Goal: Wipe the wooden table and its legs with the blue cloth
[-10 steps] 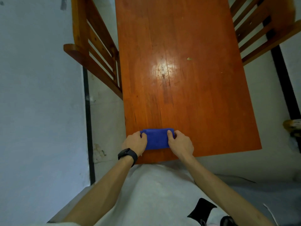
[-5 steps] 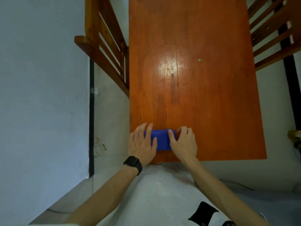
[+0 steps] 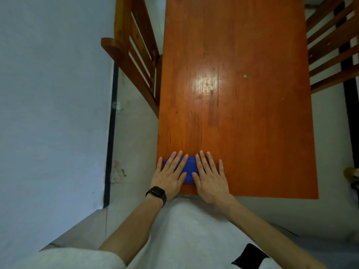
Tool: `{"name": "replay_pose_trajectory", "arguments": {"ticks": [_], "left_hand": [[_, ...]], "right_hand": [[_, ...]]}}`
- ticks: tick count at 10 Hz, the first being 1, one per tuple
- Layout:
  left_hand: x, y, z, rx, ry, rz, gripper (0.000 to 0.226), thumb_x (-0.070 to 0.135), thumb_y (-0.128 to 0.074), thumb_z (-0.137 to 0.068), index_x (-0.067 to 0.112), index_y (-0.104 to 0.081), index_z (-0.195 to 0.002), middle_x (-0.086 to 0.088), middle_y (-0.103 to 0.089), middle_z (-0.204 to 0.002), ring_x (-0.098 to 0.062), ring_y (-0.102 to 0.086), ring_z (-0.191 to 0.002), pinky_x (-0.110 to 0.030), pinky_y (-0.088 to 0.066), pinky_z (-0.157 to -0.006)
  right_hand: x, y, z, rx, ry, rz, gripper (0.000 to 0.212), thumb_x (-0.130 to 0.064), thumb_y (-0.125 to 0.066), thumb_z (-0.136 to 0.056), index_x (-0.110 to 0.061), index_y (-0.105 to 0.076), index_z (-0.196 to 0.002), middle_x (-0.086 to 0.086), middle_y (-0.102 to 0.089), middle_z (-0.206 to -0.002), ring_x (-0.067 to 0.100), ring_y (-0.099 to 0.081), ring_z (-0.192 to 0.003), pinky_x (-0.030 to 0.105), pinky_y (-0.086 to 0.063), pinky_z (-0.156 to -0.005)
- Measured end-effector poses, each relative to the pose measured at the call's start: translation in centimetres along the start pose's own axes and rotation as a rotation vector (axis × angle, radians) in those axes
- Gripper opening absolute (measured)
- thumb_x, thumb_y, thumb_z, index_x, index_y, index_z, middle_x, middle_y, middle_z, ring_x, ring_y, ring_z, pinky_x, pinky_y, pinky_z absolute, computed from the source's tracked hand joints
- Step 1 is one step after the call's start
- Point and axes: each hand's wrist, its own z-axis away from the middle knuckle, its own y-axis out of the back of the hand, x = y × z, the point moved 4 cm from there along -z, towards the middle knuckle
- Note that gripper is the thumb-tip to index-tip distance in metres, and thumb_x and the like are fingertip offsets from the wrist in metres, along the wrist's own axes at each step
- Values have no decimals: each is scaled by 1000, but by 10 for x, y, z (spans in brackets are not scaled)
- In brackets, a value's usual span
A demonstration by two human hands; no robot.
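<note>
The long orange wooden table (image 3: 252, 123) runs away from me. A folded blue cloth (image 3: 189, 168) lies near its front left corner. My left hand (image 3: 171, 175), with a black watch on the wrist, lies flat on the cloth's left part, fingers spread. My right hand (image 3: 210, 176) lies flat beside it, its thumb and first fingers on the cloth's right part and the rest on the wood. Most of the cloth is hidden under both palms. The table legs are out of sight.
A wooden chair (image 3: 136, 61) stands against the table's left edge, next to a pale blue wall (image 3: 54, 113). Another slatted chair (image 3: 334, 45) stands at the right. A small pale crumb (image 3: 246, 76) lies on the tabletop. A yellowish object (image 3: 351, 174) sits at the right edge.
Both hands went from pinching the cloth's ends to lying flat on top of it with fingers spread. The view shifted, so the table sits further right in frame.
</note>
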Motion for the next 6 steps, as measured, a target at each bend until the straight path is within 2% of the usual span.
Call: {"name": "replay_pose_trajectory", "arguments": {"ticks": [1,2,3,4,5,6], "left_hand": [[-15,4,8,-16,19,9,61,46,-19,-103,28,6,-156,3,-10,-163,-13,1,-149,-50,-7,-116],[-28,8,13,-24,33,6,62,49,-12,-102,35,24,-150,9,14,-161,-8,20,-146,-48,2,-120],[-30,14,13,-69,46,-5,59,52,-9,-102,36,26,-146,13,28,-155,-7,28,-142,-49,5,-121],[-21,18,10,-97,88,6,59,52,-10,-102,35,27,-144,12,30,-153,-8,29,-139,-49,11,-119],[-9,18,8,-31,104,-8,60,47,-14,-103,28,22,-147,5,20,-160,-12,25,-142,-46,17,-115],[-2,16,7,-52,93,43,61,50,-12,-103,28,16,-152,10,24,-156,-15,18,-149,-45,13,-118]], "right_hand": [[-6,6,-4,-31,97,16,62,-51,-6,-102,-22,7,-156,-6,15,-162,16,20,-148,54,1,-120],[-18,7,-8,-51,118,3,62,-50,-5,-102,-24,8,-156,-8,14,-163,14,19,-149,54,-1,-120],[-23,1,-10,-45,83,-25,61,-52,-4,-101,-27,12,-155,-11,17,-162,12,22,-147,53,4,-120],[-21,-1,-8,-43,37,-26,61,-53,-5,-101,-29,13,-155,-12,18,-162,11,22,-147,54,5,-119],[-22,2,-7,-62,42,-51,60,-52,-8,-102,-31,10,-155,-12,16,-162,12,19,-148,57,-1,-120],[-19,18,-9,-142,32,-139,61,-46,-25,-103,-30,0,-156,-7,7,-164,15,9,-151,51,-7,-121]]}}
